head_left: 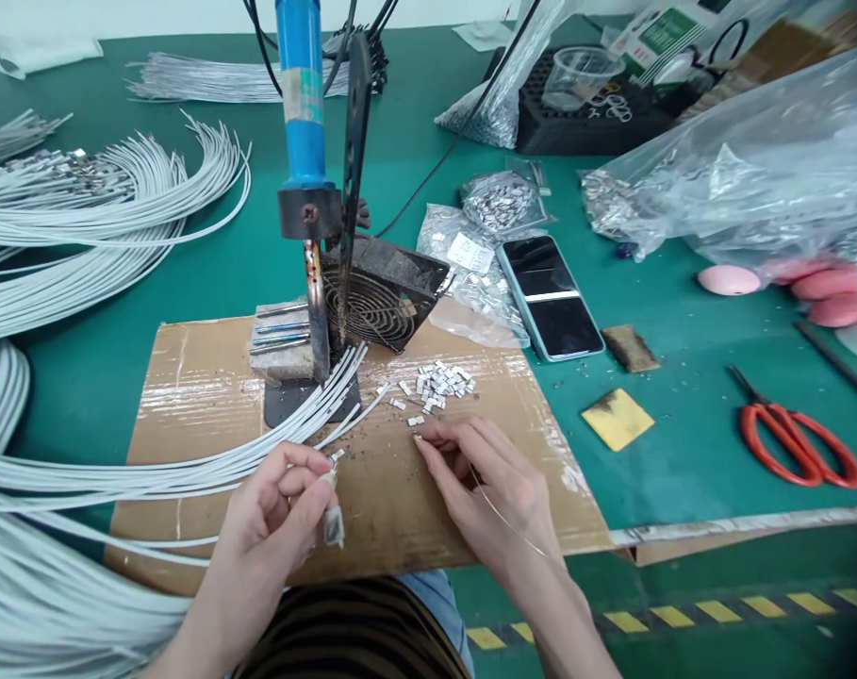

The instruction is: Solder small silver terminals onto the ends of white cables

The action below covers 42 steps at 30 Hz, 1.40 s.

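Observation:
My left hand [287, 500] is closed in a pinch, with a small white-and-metal piece [337, 455] at its fingertips. A pale, tape-like wrapping [334, 526] shows just below the thumb. White cables [258, 462] run past this hand, their ends fanned out under the soldering iron [307, 189]. My right hand [488, 481] is also closed, thumb and forefinger pinching a thin solder wire [507, 526] that trails over the back of the hand to the wrist. Just beyond its fingertips lies a pile of small metal-and-white connectors [442, 382] on the cardboard [400, 509].
Behind the iron leans a dusty fan [386, 292], beside a grey block [279, 344]. A phone [552, 297], yellow sponge [618, 420] and red-handled scissors [796, 443] lie to the right. Cable bundles [81, 255] fill the left; bags of metal parts [499, 200] lie further back.

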Each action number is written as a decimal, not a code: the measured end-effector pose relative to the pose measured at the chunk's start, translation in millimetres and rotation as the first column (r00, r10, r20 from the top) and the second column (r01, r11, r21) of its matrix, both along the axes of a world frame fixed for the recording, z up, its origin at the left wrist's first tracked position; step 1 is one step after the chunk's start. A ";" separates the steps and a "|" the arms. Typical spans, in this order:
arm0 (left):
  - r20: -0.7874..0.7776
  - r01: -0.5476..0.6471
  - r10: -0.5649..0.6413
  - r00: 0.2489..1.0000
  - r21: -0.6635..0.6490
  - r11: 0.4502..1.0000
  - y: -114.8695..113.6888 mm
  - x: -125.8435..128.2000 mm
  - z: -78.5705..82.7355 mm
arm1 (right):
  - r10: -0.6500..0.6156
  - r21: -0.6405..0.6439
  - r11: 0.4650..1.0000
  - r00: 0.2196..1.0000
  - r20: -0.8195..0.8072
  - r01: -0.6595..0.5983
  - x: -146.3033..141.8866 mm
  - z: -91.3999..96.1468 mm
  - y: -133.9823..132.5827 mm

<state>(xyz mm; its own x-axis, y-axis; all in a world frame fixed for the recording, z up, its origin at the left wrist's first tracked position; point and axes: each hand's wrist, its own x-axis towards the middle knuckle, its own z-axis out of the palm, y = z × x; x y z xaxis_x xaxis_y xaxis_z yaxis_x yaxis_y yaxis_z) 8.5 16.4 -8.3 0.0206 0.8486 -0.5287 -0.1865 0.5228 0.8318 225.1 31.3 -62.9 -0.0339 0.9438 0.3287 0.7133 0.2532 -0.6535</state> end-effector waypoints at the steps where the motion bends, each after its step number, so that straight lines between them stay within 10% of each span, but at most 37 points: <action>1: -0.042 -0.006 0.007 0.999 0.018 1.000 -0.9 0.7 0.1 | 0.007 0.006 1.000 1.000 -0.003 -0.007 -0.1 0.7 -1.2; 23: -0.168 0.038 -0.021 0.986 0.098 0.994 -7.3 -4.9 -2.8 | 0.090 -0.318 0.940 0.988 -0.122 -0.125 -5.7 23.6 -0.7; 28: -0.139 0.037 -0.022 0.990 0.106 0.994 -7.9 -4.3 -1.3 | -0.084 -0.466 0.823 0.741 -0.666 -0.325 -29.8 29.6 -10.2; 33: -0.099 0.009 -0.001 0.995 0.079 0.997 -7.1 2.7 9.1 | -0.158 -0.401 0.810 0.500 -0.852 -0.428 -51.8 31.3 -8.9; 42: -0.134 0.000 0.007 0.991 0.053 0.999 -7.4 2.9 13.1 | -0.145 -0.370 0.796 0.444 -0.884 -0.478 -50.9 43.8 -7.3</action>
